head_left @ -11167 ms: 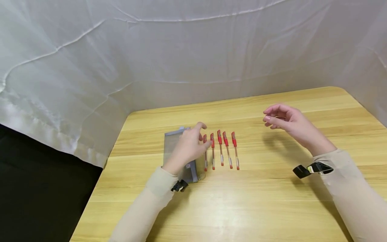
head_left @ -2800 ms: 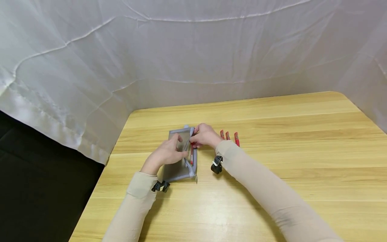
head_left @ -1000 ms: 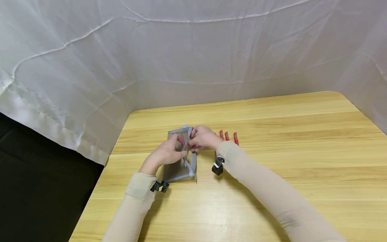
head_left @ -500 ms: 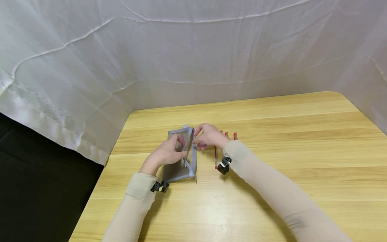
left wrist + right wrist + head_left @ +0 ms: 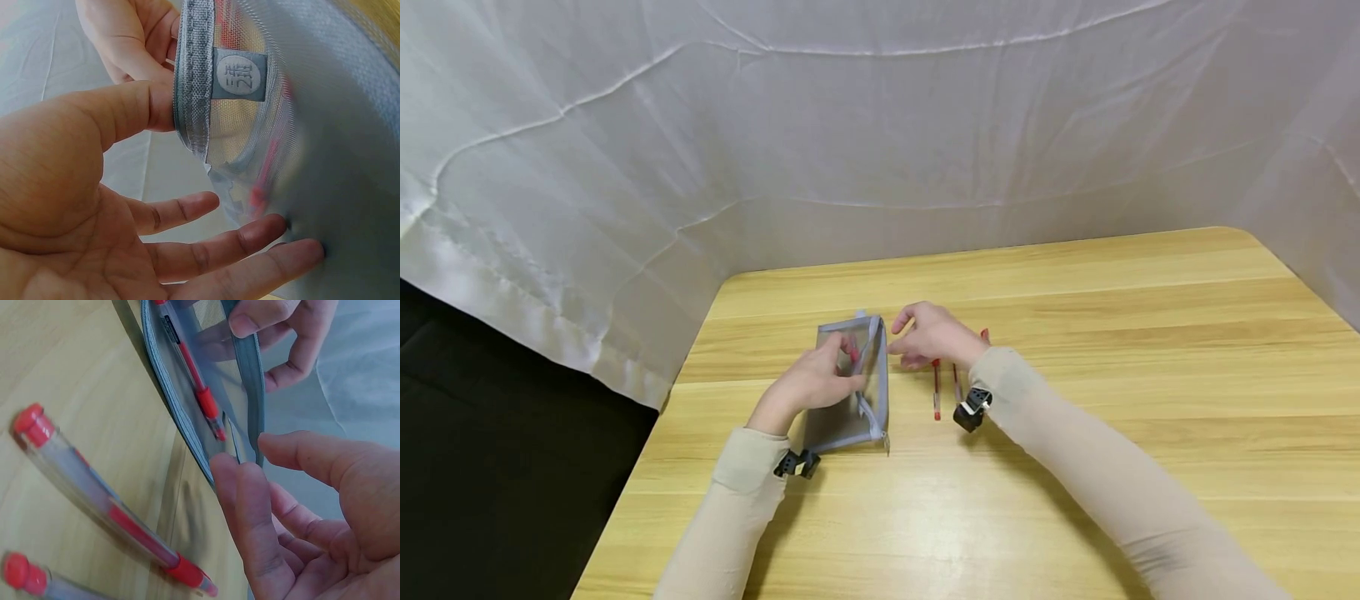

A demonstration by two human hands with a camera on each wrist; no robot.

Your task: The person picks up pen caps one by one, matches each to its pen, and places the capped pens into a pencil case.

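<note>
My left hand [image 5: 808, 385] lies on the grey mesh pouch [image 5: 846, 385], which rests on the wooden table [image 5: 1075, 467] toward its left side. My thumb [image 5: 119, 112] presses the inner side of the pouch's zip edge and my fingers [image 5: 250, 240] lie fairly straight against the mesh, propping the mouth open. Inside the pouch, a red pen [image 5: 197, 384] shows through the mesh, just under my fingertips.

Just right of the pouch's open mouth, my right hand [image 5: 934, 335] hovers with fingers loosely spread and holding nothing, its fingertips close to the zip edge but apart from it. Beneath and just right of that hand, the loose red pens [image 5: 936, 390] lie side by side on the table, near the pouch and partly hidden by my wrist.
</note>
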